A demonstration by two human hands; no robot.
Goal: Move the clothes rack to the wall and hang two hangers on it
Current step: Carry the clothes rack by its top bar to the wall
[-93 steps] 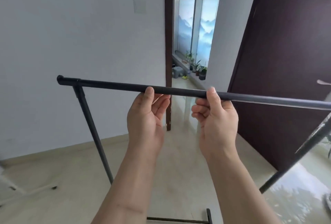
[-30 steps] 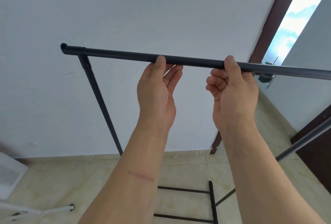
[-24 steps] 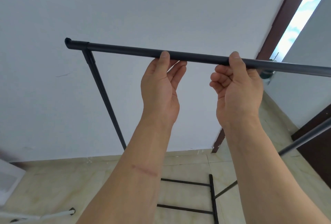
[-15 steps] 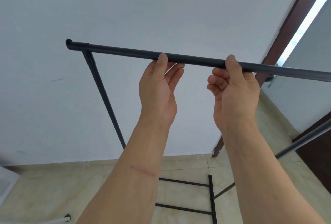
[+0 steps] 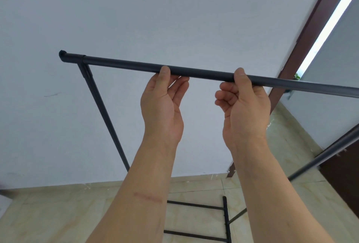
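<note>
Both hands up on the black metal clothes rack (image 5: 194, 72) — left hand (image 5: 163, 106) and right hand (image 5: 245, 106), each grip clamped round its top bar, facing the white wall (image 5: 174, 19).

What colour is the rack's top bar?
Black to dark grey, plain, no pattern; the top bar shows in the head view.

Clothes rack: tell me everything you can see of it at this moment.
The clothes rack is a thin, dark, metal-looking tube frame. Its top bar runs across the view, sloping down to the right, with a capped left end above a slanted leg. Floor bars show below. The left hand and right hand each grip the bar. No hangers are visible.
</note>
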